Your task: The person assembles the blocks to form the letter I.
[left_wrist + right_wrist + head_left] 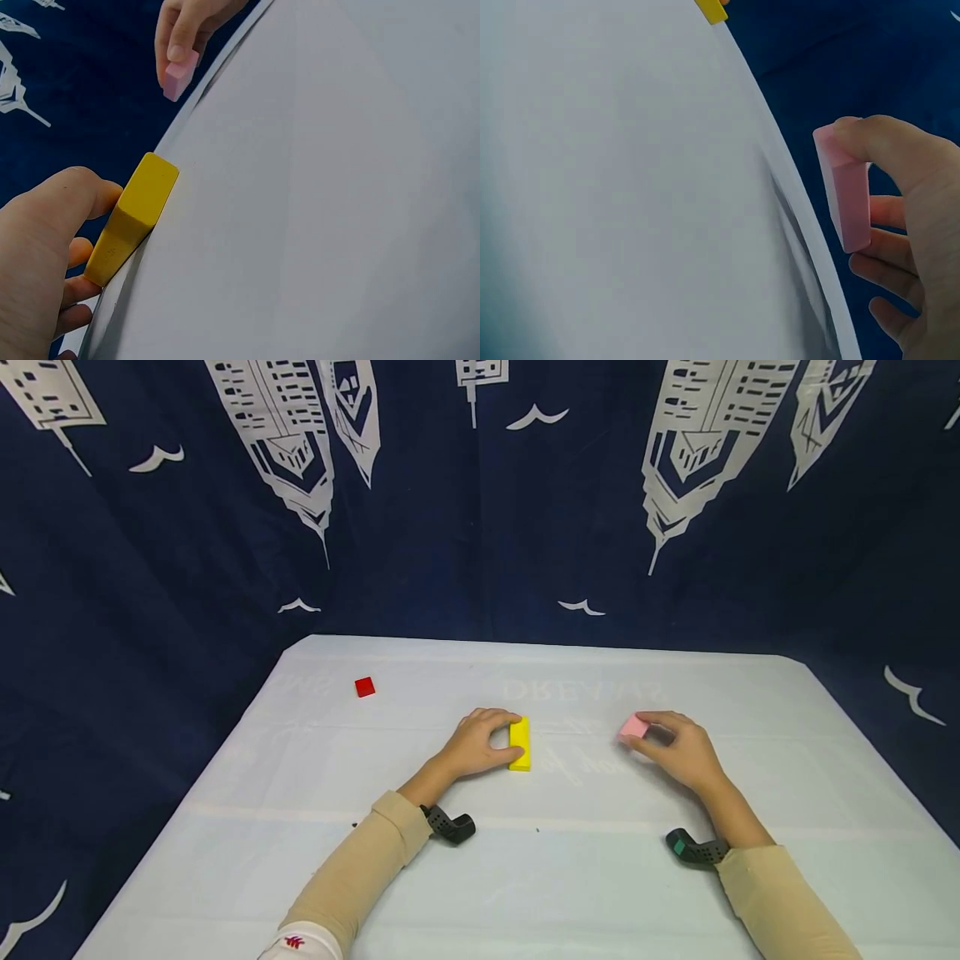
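Observation:
A yellow rectangular block (520, 747) lies lengthwise away from me near the middle of the white table. My left hand (474, 745) pinches it by its two ends, thumb at the near end and fingers at the far one. Over to the right, my right hand (686, 756) holds a pink block (633, 727) between thumb and fingertips. In the right wrist view the pink block (850, 195) appears tilted and raised off the table, with the thumb across its top end. The two blocks are apart.
A small red block (364, 687) sits at the table's back left. The white tabletop (480, 893) ends at a far edge, where a dark blue curtain (480, 543) with white building and bird prints hangs. Dark camera mounts (452, 827) are worn on both wrists.

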Motion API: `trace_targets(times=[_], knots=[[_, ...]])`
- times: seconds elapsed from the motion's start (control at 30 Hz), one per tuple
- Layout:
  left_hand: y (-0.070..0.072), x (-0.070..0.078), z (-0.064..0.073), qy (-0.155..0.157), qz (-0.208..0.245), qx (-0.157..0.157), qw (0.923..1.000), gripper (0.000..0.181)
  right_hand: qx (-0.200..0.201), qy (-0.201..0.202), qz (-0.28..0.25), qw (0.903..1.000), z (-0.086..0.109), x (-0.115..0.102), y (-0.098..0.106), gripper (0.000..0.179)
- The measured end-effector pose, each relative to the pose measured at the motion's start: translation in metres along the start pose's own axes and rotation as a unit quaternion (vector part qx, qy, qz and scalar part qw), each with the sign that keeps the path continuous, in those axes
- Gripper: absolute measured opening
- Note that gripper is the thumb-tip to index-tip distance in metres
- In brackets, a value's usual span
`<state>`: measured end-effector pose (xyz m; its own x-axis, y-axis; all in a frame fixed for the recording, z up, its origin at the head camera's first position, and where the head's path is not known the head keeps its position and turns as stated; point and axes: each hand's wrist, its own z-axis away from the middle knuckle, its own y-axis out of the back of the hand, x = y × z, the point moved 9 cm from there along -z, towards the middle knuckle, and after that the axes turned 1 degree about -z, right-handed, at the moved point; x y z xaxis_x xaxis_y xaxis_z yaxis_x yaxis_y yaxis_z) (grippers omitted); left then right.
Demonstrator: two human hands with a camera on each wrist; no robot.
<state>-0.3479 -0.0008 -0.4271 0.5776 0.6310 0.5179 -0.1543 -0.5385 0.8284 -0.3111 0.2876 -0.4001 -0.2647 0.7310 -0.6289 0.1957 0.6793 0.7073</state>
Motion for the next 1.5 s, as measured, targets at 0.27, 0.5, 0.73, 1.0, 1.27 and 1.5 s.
trace_targets(times=[0.27,0.5,0.73,1.0,1.27,1.5], knots=[[0.001,0.002,-0.001,0.004,0.003,-0.004,1.0,0.055,-0.013,0.008,-0.021,0.9997,-0.002,-0.022,-0.007,0.055],[0.001,0.002,0.0,0.006,0.006,-0.004,1.0,0.055,-0.028,0.023,-0.029,0.9989,-0.003,-0.036,-0.014,0.052],[0.001,0.002,0.0,0.008,0.01,-0.003,0.9999,0.056,-0.033,0.034,-0.032,0.9984,-0.003,-0.045,-0.018,0.053],[0.001,0.001,0.0,0.014,0.011,-0.004,0.9998,0.057,-0.036,0.042,-0.035,0.9978,-0.002,-0.058,-0.023,0.052],[0.001,0.0,0.001,0.015,0.01,-0.005,0.9998,0.056,-0.041,0.058,-0.04,0.9967,0.0,-0.072,-0.029,0.05],[0.001,0.0,0.0,0.01,0.015,-0.001,0.9998,0.056,-0.039,0.073,-0.04,0.9958,0.003,-0.083,-0.031,0.049]])
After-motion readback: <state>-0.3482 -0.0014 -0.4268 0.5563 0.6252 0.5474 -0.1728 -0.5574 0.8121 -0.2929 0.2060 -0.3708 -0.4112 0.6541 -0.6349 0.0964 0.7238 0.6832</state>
